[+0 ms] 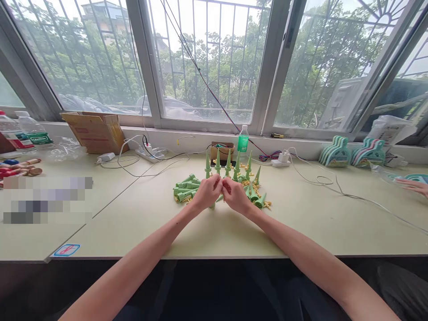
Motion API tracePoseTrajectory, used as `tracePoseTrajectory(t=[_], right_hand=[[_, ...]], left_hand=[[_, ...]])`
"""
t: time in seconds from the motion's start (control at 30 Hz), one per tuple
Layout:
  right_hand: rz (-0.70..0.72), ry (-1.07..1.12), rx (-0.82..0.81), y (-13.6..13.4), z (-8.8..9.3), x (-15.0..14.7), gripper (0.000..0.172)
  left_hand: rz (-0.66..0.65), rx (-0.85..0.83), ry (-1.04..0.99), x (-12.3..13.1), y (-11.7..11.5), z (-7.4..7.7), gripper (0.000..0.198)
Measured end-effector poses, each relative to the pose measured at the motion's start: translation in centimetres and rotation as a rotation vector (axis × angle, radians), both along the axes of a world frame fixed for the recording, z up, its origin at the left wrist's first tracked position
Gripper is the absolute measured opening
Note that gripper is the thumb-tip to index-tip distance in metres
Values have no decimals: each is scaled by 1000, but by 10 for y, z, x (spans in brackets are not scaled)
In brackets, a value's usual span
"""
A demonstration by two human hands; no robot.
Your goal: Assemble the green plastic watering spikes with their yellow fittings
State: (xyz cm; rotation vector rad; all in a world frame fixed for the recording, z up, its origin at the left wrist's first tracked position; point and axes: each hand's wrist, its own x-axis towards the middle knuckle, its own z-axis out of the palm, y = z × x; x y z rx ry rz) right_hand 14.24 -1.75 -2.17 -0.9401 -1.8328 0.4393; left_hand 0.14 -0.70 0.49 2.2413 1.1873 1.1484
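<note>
My left hand [207,192] and my right hand [235,194] meet over the table, fingertips pinched together. Whatever they hold is hidden by the fingers; bits of green plastic show just beneath them. Behind the hands, several pointed green plastic spikes [218,162] stand upright in a row. To the left lies a pile of green plastic tubes [185,192] with some small yellow parts among them. On the right, more green cone-shaped pieces [261,201] lie tilted beside a scatter of small yellow plastic pieces [257,187].
A green-labelled bottle [243,140] and a small cardboard box [222,151] stand behind the spikes. Cables and a power strip [150,154] run along the wall. Bundled teal pieces [335,152] stand at right, near another person's hand [414,186]. Red-and-wood sticks [23,169] lie far left.
</note>
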Motion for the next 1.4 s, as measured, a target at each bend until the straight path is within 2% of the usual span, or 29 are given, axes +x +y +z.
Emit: tracePoseTrajectory(t=[0.3, 0.57, 0.77, 0.93, 1.1, 1.23, 1.4], right_hand=[[-8, -5, -19, 0, 0, 0, 15], [52, 87, -68, 0, 0, -1, 18], [58, 144, -45, 1, 1, -3, 19], [22, 101, 21, 2, 2, -3, 21], [-66, 47, 44, 1, 4, -2, 28], [-55, 41, 33, 0, 5, -2, 31], [-110, 37, 65, 3, 3, -1, 27]], left_hand=[[3, 8, 11, 0, 1, -1, 24], [-50, -11, -35, 0, 1, -4, 24], [-65, -55, -153, 3, -1, -4, 20], [-24, -132, -273, 7, 2, -9, 20], [-50, -173, -301, 8, 2, -9, 18], [-58, -221, -351, 9, 2, -9, 18], [-82, -262, -408, 10, 5, -12, 21]])
